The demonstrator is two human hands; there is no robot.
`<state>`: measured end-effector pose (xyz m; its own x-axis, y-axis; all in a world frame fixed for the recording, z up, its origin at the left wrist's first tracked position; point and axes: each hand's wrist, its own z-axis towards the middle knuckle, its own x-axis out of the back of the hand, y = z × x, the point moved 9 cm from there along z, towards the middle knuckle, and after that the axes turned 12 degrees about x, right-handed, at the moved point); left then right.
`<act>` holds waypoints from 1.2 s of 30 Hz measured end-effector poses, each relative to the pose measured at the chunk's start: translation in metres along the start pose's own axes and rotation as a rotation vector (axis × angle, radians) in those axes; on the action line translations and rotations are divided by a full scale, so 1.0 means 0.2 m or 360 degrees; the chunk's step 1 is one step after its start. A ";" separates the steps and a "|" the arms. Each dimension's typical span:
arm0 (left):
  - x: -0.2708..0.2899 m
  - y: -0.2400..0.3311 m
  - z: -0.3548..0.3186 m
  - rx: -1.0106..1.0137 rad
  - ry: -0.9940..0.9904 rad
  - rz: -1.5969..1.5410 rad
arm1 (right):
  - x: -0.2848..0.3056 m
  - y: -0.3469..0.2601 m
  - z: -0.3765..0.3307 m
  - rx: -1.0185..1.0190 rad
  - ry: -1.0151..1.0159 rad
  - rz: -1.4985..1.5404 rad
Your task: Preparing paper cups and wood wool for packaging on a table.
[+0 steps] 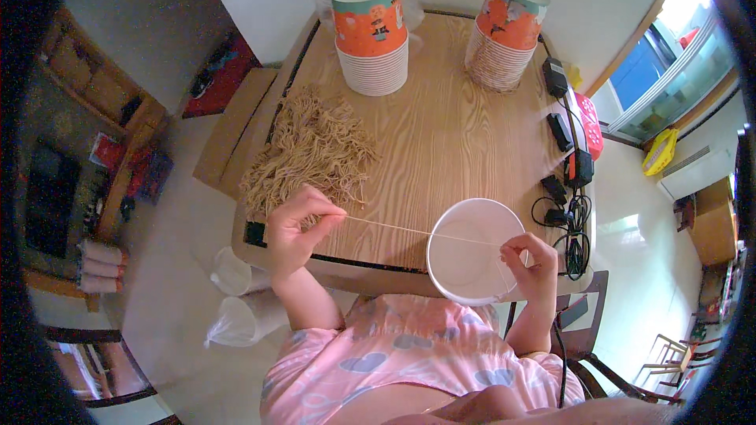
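My left hand (295,228) pinches one end of a thin beige string (417,231) near the table's front left edge. The string runs taut to the right, across the open mouth of a white paper bowl (471,267). My right hand (532,266) grips the bowl's right rim and also holds the string's other end there. A loose pile of tan strings (311,153) lies on the wooden table (441,126) just beyond my left hand.
Two tall stacks of orange paper bowls (370,35) (504,31) stand upside down at the table's far side. Black chargers and cables (568,189) crowd the right edge. Clear plastic bags (236,299) lie on the floor at the left; a chair (587,346) stands at the right.
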<state>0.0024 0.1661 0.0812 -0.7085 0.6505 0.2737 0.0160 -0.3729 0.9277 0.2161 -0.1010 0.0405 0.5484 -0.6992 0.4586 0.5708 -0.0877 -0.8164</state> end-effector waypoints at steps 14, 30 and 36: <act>-0.82 0.27 -0.08 -0.0573 -0.0532 0.0451 | -0.29 -0.28 0.06 0.0387 -0.0352 0.0273; -0.80 0.23 -0.05 -0.0393 -0.0592 0.0247 | -0.22 -0.04 -0.04 -0.0074 -0.0067 0.0438; -0.83 0.21 -0.06 -0.0412 -0.0638 0.0233 | -0.24 -0.08 -0.03 -0.0043 -0.0086 0.0487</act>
<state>0.1113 0.0347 0.0722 -0.3840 0.7633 0.5195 -0.1169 -0.5983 0.7927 0.1771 -0.0716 0.0292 0.7243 -0.6575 0.2077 0.3582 0.1013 -0.9282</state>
